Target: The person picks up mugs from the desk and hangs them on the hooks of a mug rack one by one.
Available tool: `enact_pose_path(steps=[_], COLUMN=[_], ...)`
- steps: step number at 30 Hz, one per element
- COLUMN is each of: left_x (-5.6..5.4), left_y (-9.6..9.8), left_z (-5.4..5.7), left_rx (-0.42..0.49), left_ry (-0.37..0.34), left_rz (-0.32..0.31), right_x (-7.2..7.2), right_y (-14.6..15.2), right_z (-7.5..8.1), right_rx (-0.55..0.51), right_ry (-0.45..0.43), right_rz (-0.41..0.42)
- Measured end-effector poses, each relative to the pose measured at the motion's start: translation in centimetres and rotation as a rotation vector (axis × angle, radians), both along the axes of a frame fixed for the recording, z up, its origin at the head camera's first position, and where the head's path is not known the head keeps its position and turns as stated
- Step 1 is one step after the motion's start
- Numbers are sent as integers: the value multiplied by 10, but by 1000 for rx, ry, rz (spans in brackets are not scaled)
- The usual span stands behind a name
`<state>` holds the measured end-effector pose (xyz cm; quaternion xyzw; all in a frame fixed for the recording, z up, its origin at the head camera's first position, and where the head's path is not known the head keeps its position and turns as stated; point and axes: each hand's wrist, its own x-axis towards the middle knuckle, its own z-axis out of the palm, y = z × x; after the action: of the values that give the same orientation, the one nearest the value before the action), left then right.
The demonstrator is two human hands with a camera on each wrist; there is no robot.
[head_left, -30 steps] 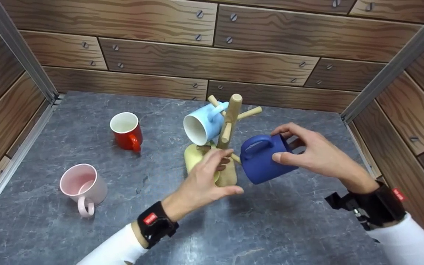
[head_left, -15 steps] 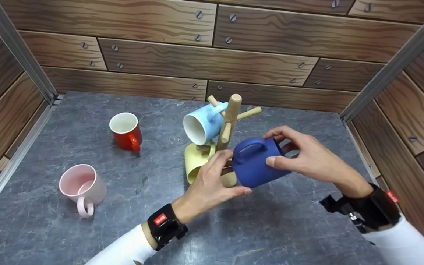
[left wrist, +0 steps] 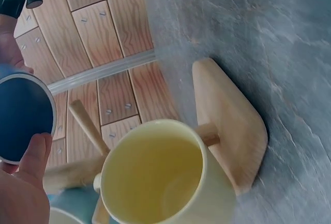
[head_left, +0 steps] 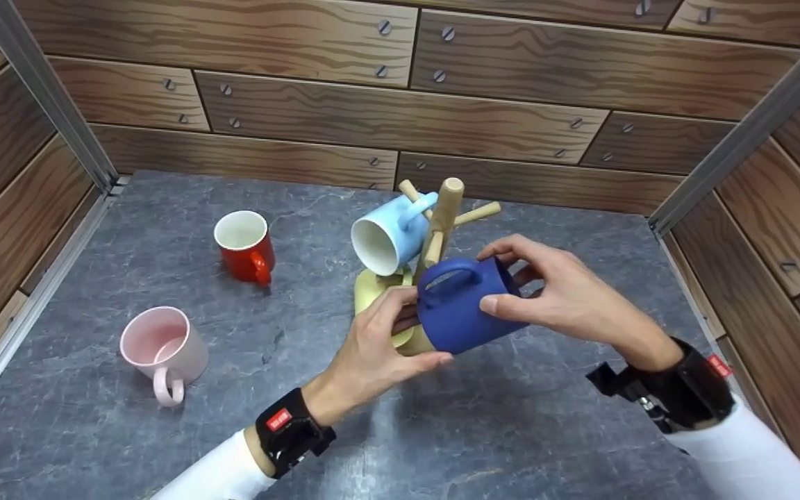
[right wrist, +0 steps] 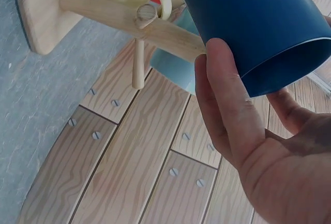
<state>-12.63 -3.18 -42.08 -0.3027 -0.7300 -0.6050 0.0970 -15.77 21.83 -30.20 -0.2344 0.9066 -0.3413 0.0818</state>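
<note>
My right hand (head_left: 553, 292) grips a dark blue mug (head_left: 466, 312) by its open end, thumb on the outside. The mug is tilted in the air, handle up, before a wooden mug tree (head_left: 447, 205). At the mug's base end is my left hand (head_left: 372, 340), thumb extended; its fingertips (left wrist: 37, 149) overlap the base edge in the left wrist view, and some fingers are hidden. A light blue mug (head_left: 389, 236) hangs from an upper peg by its handle. Lower down hangs a pale yellow mug (left wrist: 165, 177), partly covered by my left hand in the head view.
A red mug (head_left: 247, 253) with a white inside stands upright at the back left. Nearer sits a pink mug (head_left: 171, 354), also upright. Grey tabletop (head_left: 254, 417) lies beneath, with wood-patterned walls (head_left: 303, 104) behind and at both sides.
My right hand has brought the dark blue mug leftward to my left hand, in front of the mug tree. The left hand has shifted slightly. The other mugs stay in place.
</note>
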Motion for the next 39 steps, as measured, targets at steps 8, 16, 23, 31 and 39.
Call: enact_pose_path(steps=[8,16,23,31,39], left_x=[-3,-7,-12,-14,-14], left_y=[-9,-12,-13,-13,-16], left_z=[-1,0,-3,-9,-11], left_rx=[-18,-24,-43,-82,-14], left_ry=[36,44,75,98,92], left_rz=[29,61,91,179,183], right_x=[-4,-9,-15,-22,-25], right_y=[-9,-13,-15,-20,-24], right_z=[1,2,-2,-9,-16], right_rx=[16,21,45,88,81], right_ry=[6,6,-17,-26,-53], right_rz=[2,-17,-55,-83,-108])
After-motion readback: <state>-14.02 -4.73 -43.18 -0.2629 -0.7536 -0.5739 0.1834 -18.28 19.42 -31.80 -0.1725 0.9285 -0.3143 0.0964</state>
